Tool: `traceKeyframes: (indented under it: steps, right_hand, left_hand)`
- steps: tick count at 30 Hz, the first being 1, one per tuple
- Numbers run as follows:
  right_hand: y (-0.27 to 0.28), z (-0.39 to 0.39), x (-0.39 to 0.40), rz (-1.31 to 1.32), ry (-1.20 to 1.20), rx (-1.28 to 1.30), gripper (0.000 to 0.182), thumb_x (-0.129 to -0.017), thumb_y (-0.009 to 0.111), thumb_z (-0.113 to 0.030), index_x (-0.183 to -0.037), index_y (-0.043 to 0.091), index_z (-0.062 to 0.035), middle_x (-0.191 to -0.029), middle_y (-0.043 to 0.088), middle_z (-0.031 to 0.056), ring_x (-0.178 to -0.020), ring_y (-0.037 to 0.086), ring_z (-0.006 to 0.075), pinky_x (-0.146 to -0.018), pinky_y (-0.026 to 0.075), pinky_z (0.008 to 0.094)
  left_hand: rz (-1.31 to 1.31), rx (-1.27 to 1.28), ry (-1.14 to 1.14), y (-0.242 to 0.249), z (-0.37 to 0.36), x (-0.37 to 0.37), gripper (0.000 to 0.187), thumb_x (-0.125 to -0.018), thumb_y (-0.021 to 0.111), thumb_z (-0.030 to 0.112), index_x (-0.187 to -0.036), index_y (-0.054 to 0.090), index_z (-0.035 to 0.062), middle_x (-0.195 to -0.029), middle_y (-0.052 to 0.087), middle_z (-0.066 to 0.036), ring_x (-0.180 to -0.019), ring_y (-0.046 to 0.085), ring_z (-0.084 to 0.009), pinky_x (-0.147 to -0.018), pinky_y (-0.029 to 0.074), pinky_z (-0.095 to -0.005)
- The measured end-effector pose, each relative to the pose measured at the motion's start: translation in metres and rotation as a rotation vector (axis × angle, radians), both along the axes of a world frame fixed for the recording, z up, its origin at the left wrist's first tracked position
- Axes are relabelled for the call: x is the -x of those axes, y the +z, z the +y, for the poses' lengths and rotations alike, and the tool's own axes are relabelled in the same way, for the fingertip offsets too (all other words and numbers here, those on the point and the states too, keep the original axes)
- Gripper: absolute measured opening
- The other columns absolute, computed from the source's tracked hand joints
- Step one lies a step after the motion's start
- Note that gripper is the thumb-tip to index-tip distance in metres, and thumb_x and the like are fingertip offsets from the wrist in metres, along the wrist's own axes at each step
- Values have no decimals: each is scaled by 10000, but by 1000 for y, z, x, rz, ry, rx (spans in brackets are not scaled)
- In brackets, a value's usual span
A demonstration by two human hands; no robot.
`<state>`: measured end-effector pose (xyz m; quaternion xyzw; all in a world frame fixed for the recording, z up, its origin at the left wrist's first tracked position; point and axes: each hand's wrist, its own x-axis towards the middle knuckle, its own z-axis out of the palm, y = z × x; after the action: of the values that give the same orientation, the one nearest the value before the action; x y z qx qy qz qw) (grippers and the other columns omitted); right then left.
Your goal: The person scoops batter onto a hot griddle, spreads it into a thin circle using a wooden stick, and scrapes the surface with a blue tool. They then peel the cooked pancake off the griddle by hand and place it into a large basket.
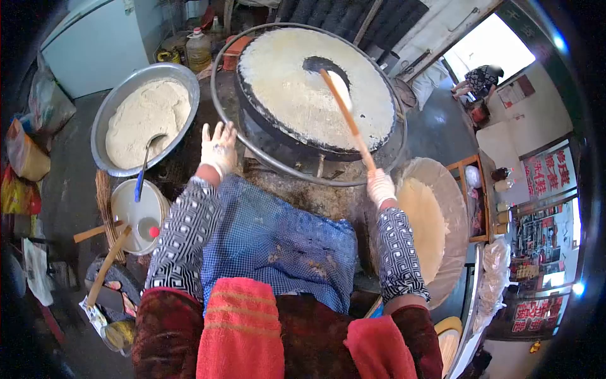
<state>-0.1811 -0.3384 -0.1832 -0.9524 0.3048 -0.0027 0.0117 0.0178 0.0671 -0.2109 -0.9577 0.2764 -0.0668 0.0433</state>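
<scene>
My right hand (380, 187), in a white glove, is closed round the lower end of a long wooden-handled spreader (353, 129). Its pale head lies on the batter-coated round griddle (284, 82), beside a dark bare patch near the middle. My left hand (219, 149), also gloved, has its fingers spread at the left edge of the metal ring (252, 146) around the griddle; whether it touches the ring is unclear. Left of that hand is a big metal basin (104, 120) of thick batter (142, 126), with a blue-handled ladle (144, 167) resting in it.
Below the basin stands a white bucket (132, 208) with wooden sticks beside it. A round tray of thin flatbread (416, 234) sits at my right. Blue cloth (271, 234) lies before me. An oil bottle (198, 50) is behind the basin. A person (483, 79) bends near the doorway.
</scene>
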Motion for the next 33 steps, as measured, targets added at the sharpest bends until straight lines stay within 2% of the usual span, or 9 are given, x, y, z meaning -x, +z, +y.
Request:
traceKeyframes:
  steps: [4, 6, 8, 11, 18, 24, 25, 31, 33]
  right_hand:
    - [9, 13, -10, -87, 52, 36, 349, -945, 440, -390, -990, 545, -60, -792, 629, 264, -780, 605, 466, -709, 474, 544]
    - [2, 16, -8, -38, 72, 14, 365, -941, 444, -392, -1042, 542, -55, -810, 640, 253, -799, 614, 461, -735, 480, 539]
    - [-5, 12, -8, -41, -6, 6, 367, -941, 443, -391, -1037, 545, -51, -818, 644, 248, -811, 618, 455, -747, 482, 535]
    - [15, 25, -19, -41, -89, -56, 371, -952, 418, -379, -1010, 564, -43, -858, 647, 263, -845, 627, 435, -763, 485, 530]
    - [5, 14, 4, -26, -88, -44, 383, -955, 387, -380, -998, 573, -49, -850, 650, 254, -827, 632, 421, -746, 484, 522]
    - [-10, 0, 7, -54, 110, -10, 309, -927, 439, -339, -979, 525, -47, -776, 654, 228, -764, 645, 399, -700, 503, 499]
    - [1, 1, 5, -15, -5, 15, 305, -923, 458, -331, -1002, 518, -42, -749, 649, 224, -747, 645, 399, -680, 503, 501]
    - [10, -3, -15, -157, 65, 17, 337, -946, 440, -352, -911, 559, -38, -735, 644, 212, -737, 631, 407, -670, 473, 525]
    - [22, 9, -8, -31, 140, -8, 340, -938, 452, -359, -925, 561, -37, -736, 641, 218, -731, 625, 416, -676, 478, 522]
  left_hand:
    - [85, -44, 85, 39, -1, -2, 570, -845, 549, 297, -1367, 447, 92, -1474, 357, -94, -1398, 264, -279, -1122, 115, -562]
    - [46, 156, -72, 45, -21, 22, 491, -818, 557, 334, -1226, 525, 65, -1316, 491, -117, -1299, 384, -283, -1101, 155, -572]
    - [23, 128, -190, 41, -53, 64, 469, -807, 550, 363, -1155, 550, 50, -1213, 543, -119, -1227, 448, -277, -1088, 186, -571]
    - [123, 258, -348, 18, -80, 113, 612, -827, 559, 380, -1299, 486, -2, -1349, 486, -163, -1326, 371, -312, -1128, 119, -557]
    - [-70, 259, -276, -22, -59, 94, 620, -807, 590, 328, -1294, 476, -39, -1391, 442, -202, -1343, 354, -348, -1134, 94, -583]
    - [33, 95, -153, 4, -36, 70, 588, -863, 510, 320, -1357, 440, 9, -1452, 393, -147, -1379, 311, -293, -1138, 53, -579]
    - [22, 65, -135, 3, -32, 66, 584, -866, 507, 320, -1356, 439, 10, -1457, 387, -139, -1377, 313, -292, -1138, 51, -573]
    - [52, 39, -12, 12, -20, 35, 698, -786, 620, 362, -1359, 421, 17, -1454, 357, -188, -1384, 274, -328, -1137, 69, -561]
    - [73, 128, -93, 23, -38, 45, 662, -778, 628, 368, -1323, 453, 36, -1431, 375, -201, -1364, 291, -353, -1126, 105, -558]
